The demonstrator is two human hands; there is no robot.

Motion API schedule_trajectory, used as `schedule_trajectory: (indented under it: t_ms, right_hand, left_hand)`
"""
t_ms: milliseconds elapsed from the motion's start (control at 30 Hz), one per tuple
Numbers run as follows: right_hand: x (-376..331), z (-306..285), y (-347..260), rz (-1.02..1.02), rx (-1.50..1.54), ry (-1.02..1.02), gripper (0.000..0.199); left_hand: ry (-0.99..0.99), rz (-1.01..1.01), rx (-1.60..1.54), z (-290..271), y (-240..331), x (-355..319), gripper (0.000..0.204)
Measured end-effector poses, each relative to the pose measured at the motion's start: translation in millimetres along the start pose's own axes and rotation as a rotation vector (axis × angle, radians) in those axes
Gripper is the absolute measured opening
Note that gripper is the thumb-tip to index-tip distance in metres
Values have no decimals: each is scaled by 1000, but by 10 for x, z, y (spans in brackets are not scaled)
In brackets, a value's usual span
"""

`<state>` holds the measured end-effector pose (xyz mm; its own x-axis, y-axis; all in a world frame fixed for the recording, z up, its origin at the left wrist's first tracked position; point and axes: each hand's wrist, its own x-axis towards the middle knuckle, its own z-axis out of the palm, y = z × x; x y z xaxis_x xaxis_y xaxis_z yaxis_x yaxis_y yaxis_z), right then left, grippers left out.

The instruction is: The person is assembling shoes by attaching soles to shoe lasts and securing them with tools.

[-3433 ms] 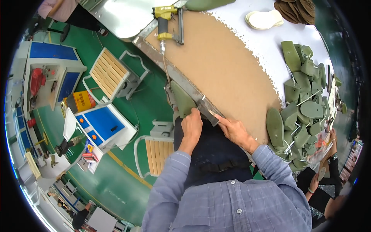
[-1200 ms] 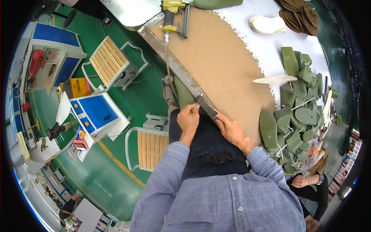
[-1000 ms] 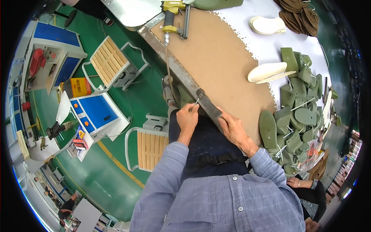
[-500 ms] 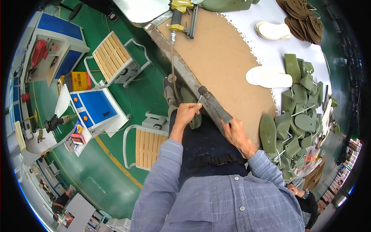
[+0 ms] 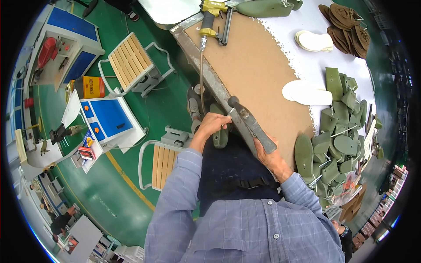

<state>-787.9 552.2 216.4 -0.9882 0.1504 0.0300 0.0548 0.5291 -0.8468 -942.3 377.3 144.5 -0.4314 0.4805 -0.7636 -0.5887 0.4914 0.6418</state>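
Observation:
My right hand (image 5: 270, 158) is wrapped round what look like dark metal lasting pincers (image 5: 248, 119). Their knobbed, curved head points away from me over the table's metal edge (image 5: 206, 74). Just left of that head, my left hand (image 5: 214, 123) is pinched on a thin, pale metal rod (image 5: 230, 112) that sticks up past the fingertips. A green shoe last (image 5: 220, 138) shows below and behind my left hand, beside the table edge. The hand hides its middle, and I cannot tell what supports it.
On the table lie a yellow-and-black air stapler (image 5: 211, 22) with hose, white insoles (image 5: 307, 93), brown shoe uppers (image 5: 348, 30) and a heap of green lasts (image 5: 340, 136). Slatted seats (image 5: 131, 59) and a blue-and-white cabinet (image 5: 112, 118) stand to the left. At lower right, another person's hand (image 5: 338, 228) shows.
The pincers have turned in my right hand, and their handle end now lies farther right and nearer me. My left hand stays by their head with the rod. The view has shifted slightly.

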Motion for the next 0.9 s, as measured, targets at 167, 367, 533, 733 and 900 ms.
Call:
schedule_trajectory:
  t_ms: [167, 367, 533, 733, 900]
  right_hand:
    - [9, 56, 81, 246, -136, -101, 46]
    - [54, -188, -244, 152, -40, -59, 44]
    - [84, -6, -15, 229, -187, -168, 47]
    - [77, -37, -83, 264, -182, -142, 48]
    - [-14, 15, 56, 292, -164, -141, 40]
  left_hand:
    - [51, -21, 101, 11, 33, 26, 30]
    - [305, 91, 330, 185, 5, -80, 27]
    - [482, 301, 512, 309, -9, -109, 24]
    - [594, 515, 575, 403, -225, -97, 20]
    - [634, 655, 499, 421, -354, 32, 17]
